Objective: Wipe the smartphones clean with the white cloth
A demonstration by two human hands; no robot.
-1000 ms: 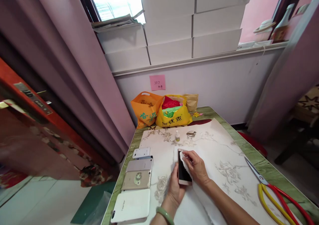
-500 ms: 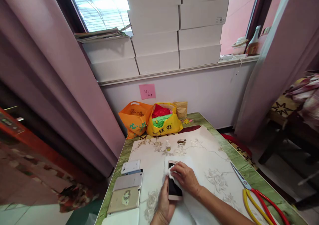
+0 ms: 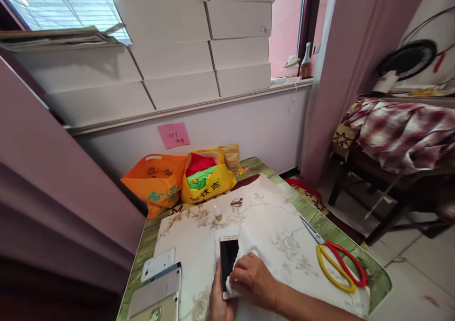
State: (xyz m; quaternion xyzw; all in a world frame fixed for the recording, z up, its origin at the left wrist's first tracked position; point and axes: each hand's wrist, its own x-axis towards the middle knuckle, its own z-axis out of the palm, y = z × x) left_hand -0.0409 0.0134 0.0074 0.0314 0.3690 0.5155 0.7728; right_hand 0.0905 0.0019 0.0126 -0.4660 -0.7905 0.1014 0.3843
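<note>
My left hand (image 3: 217, 296) holds a smartphone (image 3: 228, 259) from below and along its left side, its dark screen facing up. Over the lower right of the screen, my right hand (image 3: 254, 278) presses a bunched white cloth (image 3: 232, 283), fingers closed on it. More white fabric (image 3: 245, 236) lies under and behind the phone. At the left edge of the table, several other phones lie back side up, among them a white phone (image 3: 158, 264), a silver phone (image 3: 156, 292) and a gold phone (image 3: 167, 309).
Scissors (image 3: 329, 252) with red and yellow handles lie at right. A small bottle (image 3: 217, 213) and glasses (image 3: 236, 202) sit beyond the phone. An orange bag (image 3: 152, 179), a yellow bag (image 3: 208, 181) and a brown packet (image 3: 231, 156) stand at the table's far end.
My right hand has moved the cloth from the upper screen down to its lower right part. The view has turned to the right, showing more of the chair and the fan.
</note>
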